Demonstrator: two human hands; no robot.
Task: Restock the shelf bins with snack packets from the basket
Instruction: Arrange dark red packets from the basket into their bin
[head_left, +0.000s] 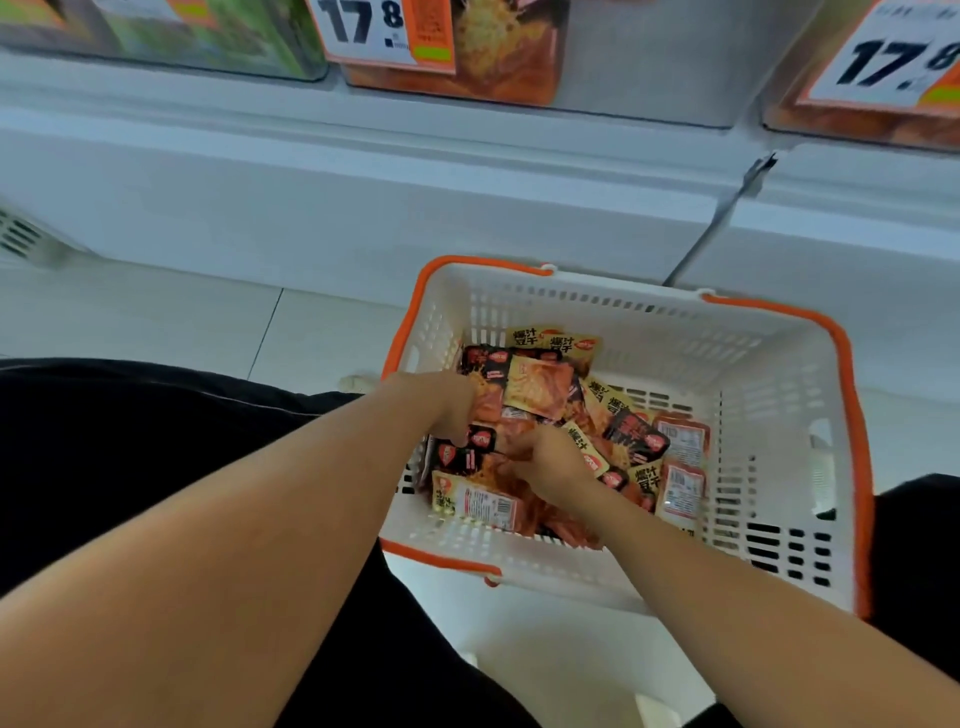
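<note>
Both my hands are down in the white basket (769, 374) with orange handles, which sits on the pale tiled floor (156, 322) below the shelf bins (498, 57) with their price tags (379, 31). My left hand (441, 405) has its fingers curled down into the pile of snack packets (540, 389) at the basket's left side, gripping some, and my right hand (550, 462) is curled around packets in the middle of the pile. Fingertips are buried among the packets, so I can't tell how many each hand holds.
</note>
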